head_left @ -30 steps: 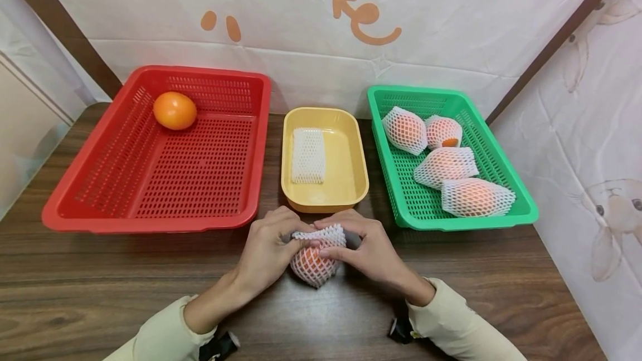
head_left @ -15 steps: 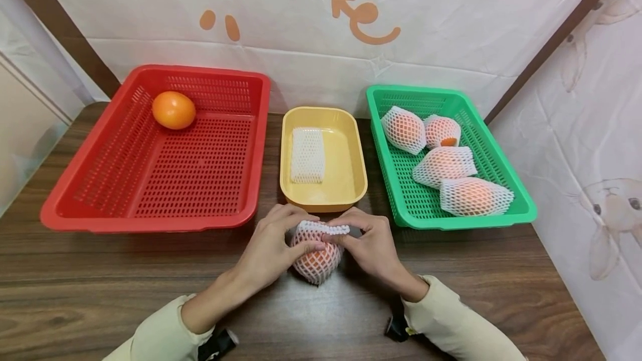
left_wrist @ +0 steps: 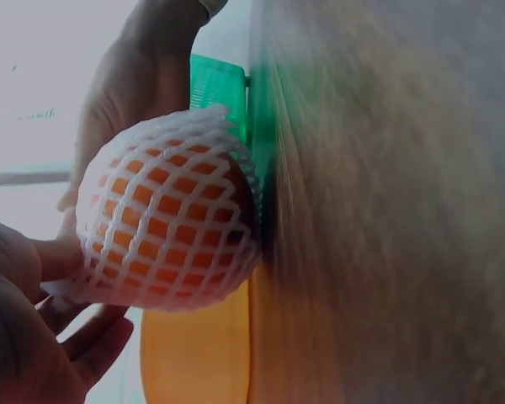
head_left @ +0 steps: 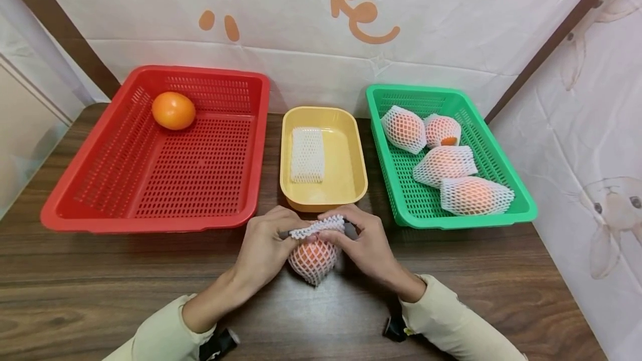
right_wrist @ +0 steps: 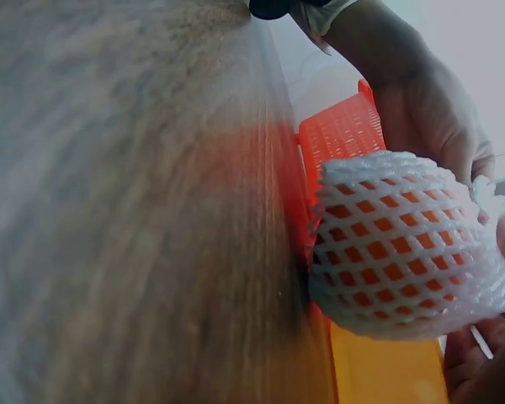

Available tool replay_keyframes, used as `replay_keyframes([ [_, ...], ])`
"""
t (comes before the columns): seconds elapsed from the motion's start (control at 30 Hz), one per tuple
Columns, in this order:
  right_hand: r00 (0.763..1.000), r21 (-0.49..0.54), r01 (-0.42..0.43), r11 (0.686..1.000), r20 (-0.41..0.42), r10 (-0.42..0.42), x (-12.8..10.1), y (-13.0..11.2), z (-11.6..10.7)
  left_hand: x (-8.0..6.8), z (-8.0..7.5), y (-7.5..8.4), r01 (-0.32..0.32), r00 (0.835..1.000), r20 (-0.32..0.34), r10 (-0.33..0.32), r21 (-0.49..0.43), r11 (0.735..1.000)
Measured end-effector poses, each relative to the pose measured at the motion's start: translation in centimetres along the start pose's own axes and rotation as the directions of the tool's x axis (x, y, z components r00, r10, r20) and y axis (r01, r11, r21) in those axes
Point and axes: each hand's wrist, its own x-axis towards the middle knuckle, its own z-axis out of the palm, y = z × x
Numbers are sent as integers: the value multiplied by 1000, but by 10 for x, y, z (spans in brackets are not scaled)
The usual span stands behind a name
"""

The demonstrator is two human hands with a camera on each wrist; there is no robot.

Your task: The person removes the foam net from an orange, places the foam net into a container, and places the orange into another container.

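Left hand (head_left: 263, 247) and right hand (head_left: 362, 247) pinch rim of foam net (head_left: 315, 229) from 9 and 3 o'clock, holding its mouth over orange (head_left: 313, 255). Fruit rests on table (head_left: 100, 288), at 6 o'clock of yellow tray (head_left: 324, 200), steadying it.

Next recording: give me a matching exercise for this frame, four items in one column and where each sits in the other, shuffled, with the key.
Items:
1. bare orange
2. empty foam net
3. four netted fruits
4. netted orange

Places:
A. in the green basket
B. on the table, held between the left hand and right hand
C. in the red basket, far left corner
D. lying flat in the yellow tray

Pairs: 1-C, 2-D, 3-A, 4-B
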Motion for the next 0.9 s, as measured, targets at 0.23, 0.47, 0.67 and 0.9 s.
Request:
replay_keyframes([
  [0.23,991,29,-70,997,116,66,1,4,-2,-1,0,1,-97,993,-75,95,-17,995],
  [0.47,999,60,-34,998,-14,35,-2,3,0,-1,1,2,-161,982,-104,155,-53,985],
  [0.67,990,-45,65,997,-119,-70,-2,8,1,-1,3,3,-3,1000,25,3,-22,1000],
  [0.9,987,-71,93,993,-123,-101,-1,7,1,0,4,5,115,991,73,-115,5,993],
])
